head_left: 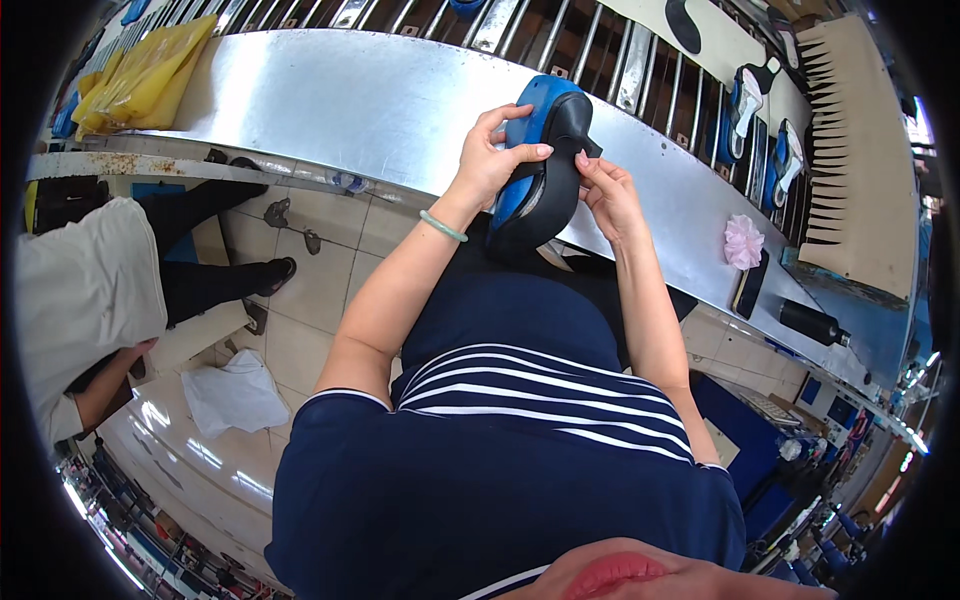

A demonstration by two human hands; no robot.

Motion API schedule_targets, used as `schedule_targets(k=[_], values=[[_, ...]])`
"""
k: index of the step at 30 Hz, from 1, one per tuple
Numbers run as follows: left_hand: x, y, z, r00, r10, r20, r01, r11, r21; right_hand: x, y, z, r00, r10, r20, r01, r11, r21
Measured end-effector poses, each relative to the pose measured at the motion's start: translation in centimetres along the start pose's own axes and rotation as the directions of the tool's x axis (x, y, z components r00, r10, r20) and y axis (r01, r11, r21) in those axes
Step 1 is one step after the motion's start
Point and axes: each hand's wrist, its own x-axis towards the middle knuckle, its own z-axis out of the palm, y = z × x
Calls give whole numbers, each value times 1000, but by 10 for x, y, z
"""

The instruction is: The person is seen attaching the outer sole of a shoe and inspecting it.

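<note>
Both hands are pinching the shoe, left hand gripping its blue last, right hand tugging the black upper, which probably needs even tension.

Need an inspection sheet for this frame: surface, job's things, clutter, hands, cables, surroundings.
Surface: long curved shiny metal bench, slatted conveyor rack behind it.
Job's things: blue shoe form wrapped in a black upper, held up over the bench edge.
Clutter: pink fluffy ball, black cylindrical bottle, yellow plastic bags and a tan comb-toothed board on or by the bench.
Hands: left hand grips the form's side; right hand pinches the upper's edge.
Cables: nothing seen.
Surroundings: tiled floor, white cloth lying on it, another person in a white sleeve at left.
</note>
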Motion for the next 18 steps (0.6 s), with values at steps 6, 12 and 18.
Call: schedule_targets(k=[6,12,18], values=[[2,-7,14,981,140,-137,-107,969,224,1,-6,13,995,10,-96,-9,1000,7],[18,-2,24,996,-23,-88,28,998,61,15,-8,5,987,-71,-146,54,991,-119],[18,5,27,987,-159,29,161,950,-267,14,-23,19,967,-132,-217,100,984,-149]])
